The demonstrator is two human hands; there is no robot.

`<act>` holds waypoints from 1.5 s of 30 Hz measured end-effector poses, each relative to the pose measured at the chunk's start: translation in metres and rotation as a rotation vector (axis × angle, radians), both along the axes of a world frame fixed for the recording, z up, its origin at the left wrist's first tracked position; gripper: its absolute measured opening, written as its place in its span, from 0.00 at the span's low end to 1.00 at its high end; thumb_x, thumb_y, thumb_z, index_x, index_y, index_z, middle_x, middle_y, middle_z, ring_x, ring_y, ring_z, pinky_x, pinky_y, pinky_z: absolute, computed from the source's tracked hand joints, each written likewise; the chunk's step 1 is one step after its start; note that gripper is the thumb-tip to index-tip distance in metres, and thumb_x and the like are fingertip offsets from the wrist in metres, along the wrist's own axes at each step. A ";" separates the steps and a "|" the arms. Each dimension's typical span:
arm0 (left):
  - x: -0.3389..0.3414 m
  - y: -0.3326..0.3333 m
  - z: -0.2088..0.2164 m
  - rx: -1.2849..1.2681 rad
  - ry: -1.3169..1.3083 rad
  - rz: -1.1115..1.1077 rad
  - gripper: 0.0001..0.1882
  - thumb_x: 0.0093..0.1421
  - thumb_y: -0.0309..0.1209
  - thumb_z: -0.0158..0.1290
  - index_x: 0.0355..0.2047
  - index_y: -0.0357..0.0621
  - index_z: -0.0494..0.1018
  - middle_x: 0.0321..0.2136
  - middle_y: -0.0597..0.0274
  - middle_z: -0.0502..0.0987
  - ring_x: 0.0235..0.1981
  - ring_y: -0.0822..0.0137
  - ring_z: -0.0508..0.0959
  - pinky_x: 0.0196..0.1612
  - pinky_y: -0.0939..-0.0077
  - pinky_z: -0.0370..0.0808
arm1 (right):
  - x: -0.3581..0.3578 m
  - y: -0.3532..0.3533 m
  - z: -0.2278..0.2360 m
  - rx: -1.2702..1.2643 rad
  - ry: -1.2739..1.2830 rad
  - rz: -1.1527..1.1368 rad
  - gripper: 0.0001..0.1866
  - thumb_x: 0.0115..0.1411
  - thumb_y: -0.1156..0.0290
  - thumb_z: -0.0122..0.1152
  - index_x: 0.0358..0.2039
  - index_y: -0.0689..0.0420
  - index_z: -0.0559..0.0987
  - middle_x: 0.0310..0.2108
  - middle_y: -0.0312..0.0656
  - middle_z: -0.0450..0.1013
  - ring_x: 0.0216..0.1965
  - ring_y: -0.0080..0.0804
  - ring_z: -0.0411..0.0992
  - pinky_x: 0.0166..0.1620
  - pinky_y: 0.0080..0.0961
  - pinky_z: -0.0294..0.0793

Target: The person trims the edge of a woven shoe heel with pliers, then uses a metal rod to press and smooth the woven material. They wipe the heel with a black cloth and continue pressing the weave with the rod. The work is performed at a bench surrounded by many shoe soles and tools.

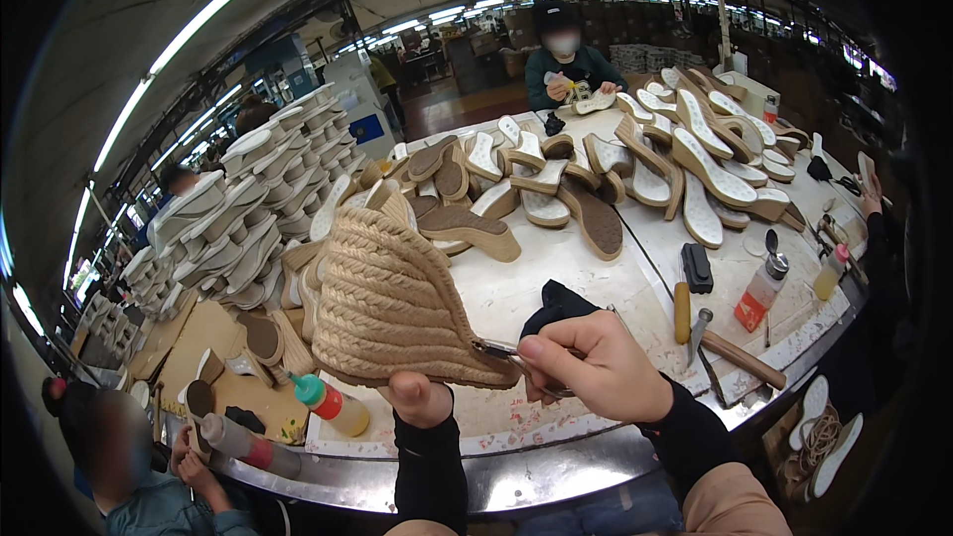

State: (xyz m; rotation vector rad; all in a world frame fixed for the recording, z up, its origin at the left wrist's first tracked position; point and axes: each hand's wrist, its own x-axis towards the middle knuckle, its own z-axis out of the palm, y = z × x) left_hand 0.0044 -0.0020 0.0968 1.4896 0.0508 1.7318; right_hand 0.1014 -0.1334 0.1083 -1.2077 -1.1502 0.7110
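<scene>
A wedge shoe sole [387, 298] wrapped in braided tan rope is held up over the near side of the table. Its tall heel is at the left and its thin end points right. My left hand [417, 399] grips it from below; only the thumb and part of the palm show, the other fingers hidden behind the sole. At the thin end, my right hand [606, 367] is closed round a pair of small metal scissors [501, 348], whose tips touch the sole's edge. A black cloth [558, 306] lies just behind my right hand.
Wedge soles [541, 179] are heaped across the table, with a tall stack of grey ones [278, 199] at left. Nearby are a green-capped bottle [338, 407], a hammer [745, 357], a yellow-handled tool [682, 313] and a red-liquid bottle [760, 293]. Co-workers sit opposite, left and right.
</scene>
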 end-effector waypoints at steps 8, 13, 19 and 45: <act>0.003 0.005 0.008 -0.116 -0.078 -0.044 0.45 0.58 0.63 0.36 0.61 0.35 0.51 0.55 0.39 0.63 0.56 0.55 0.66 0.57 0.64 0.62 | -0.009 -0.018 0.009 0.494 -0.218 -0.325 0.14 0.61 0.72 0.52 0.21 0.66 0.76 0.18 0.44 0.73 0.20 0.25 0.72 0.24 0.18 0.68; 0.001 0.010 0.011 -0.231 -0.086 -0.164 0.42 0.59 0.62 0.37 0.60 0.38 0.54 0.52 0.42 0.66 0.39 0.64 0.75 0.35 0.76 0.74 | 0.004 -0.027 0.013 0.491 -0.150 -0.343 0.17 0.64 0.70 0.47 0.21 0.66 0.73 0.20 0.43 0.74 0.21 0.21 0.70 0.26 0.16 0.68; -0.002 0.021 -0.018 -0.440 0.063 -0.459 0.38 0.59 0.61 0.36 0.54 0.40 0.61 0.46 0.43 0.71 0.26 0.66 0.74 0.25 0.77 0.72 | 0.043 0.010 -0.026 0.152 0.186 -0.164 0.20 0.66 0.62 0.46 0.22 0.62 0.73 0.22 0.44 0.74 0.21 0.24 0.71 0.26 0.18 0.70; 0.016 0.024 -0.130 0.119 0.646 0.005 0.11 0.61 0.26 0.47 0.38 0.30 0.74 0.55 0.52 0.67 0.60 0.59 0.60 0.60 0.65 0.56 | 0.062 0.031 -0.139 0.302 -0.362 -0.242 0.21 0.57 0.60 0.55 0.14 0.65 0.75 0.12 0.50 0.69 0.16 0.44 0.69 0.23 0.35 0.66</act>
